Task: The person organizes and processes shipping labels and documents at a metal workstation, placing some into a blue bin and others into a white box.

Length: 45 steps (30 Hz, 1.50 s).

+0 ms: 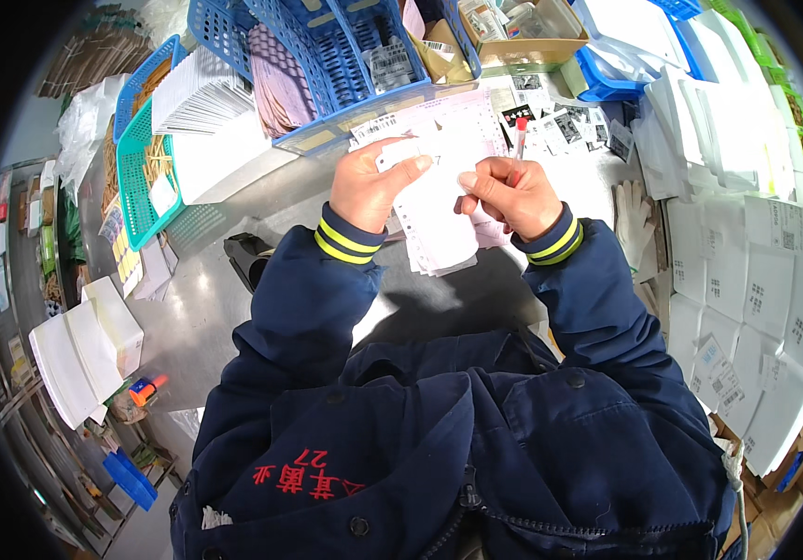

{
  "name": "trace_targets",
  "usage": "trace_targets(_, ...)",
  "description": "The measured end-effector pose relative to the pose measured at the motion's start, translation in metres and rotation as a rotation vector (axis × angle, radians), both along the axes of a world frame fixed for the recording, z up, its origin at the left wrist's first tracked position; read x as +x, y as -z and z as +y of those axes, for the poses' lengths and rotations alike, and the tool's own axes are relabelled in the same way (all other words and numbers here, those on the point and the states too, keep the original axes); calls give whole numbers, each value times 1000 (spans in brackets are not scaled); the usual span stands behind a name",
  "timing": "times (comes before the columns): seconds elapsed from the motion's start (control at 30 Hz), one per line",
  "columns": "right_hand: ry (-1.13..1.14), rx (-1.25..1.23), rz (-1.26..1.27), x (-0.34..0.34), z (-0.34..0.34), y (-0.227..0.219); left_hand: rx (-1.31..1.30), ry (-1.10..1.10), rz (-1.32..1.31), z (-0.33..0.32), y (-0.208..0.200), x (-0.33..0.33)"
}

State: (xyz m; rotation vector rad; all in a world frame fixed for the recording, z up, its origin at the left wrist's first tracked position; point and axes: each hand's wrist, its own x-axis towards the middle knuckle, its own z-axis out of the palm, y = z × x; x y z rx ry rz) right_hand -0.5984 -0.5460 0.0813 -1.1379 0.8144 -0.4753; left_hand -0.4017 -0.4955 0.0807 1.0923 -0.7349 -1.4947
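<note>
My left hand (369, 183) is closed on a stack of white paper slips (434, 224), its thumb lying across the top sheet. The stack hangs over the bench, its lower edges uneven. My right hand (524, 200) is closed around a red-topped pen (520, 140), which sticks up from the fist. Its thumb and forefinger are pinched at the right edge of the slips; whether they grip a sheet is unclear. Beyond the hands lie pale pink printed sheets (468, 117) and several small black-and-white labels (565, 129).
A blue divided basket (336, 117) holding pink slips stands at the back. Left of it are white envelopes (201, 93) and a green basket (132, 191). White boxes (747, 252) are stacked at right, beside pale gloves (633, 219). The metal bench (196, 280) lies underneath.
</note>
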Motion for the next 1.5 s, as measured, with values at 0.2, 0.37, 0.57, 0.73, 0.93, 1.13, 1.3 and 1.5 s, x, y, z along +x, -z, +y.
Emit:
trace_targets(0.2,-34,-2,37,1,-1,-9,49,-22,10,0,8,2)
trace_targets(0.37,4,-28,-1,1,0,-7,54,-49,5,0,9,1)
trace_targets(0.57,15,-7,50,1,1,-11,34,63,-137,-3,6,6)
trace_targets(0.73,30,20,45,2,2,-9,0,61,-145,0,8,6)
trace_targets(0.93,46,-23,-7,1,5,4,20,29,-103,-1,7,5)
trace_targets(1.13,31,5,44,2,3,-8,35,9,-69,-1,10,6)
trace_targets(1.3,41,24,48,3,4,-12,22,1,-30,-1,12,6)
trace_targets(1.5,48,47,49,5,5,-11,77,10,125,1,10,4)
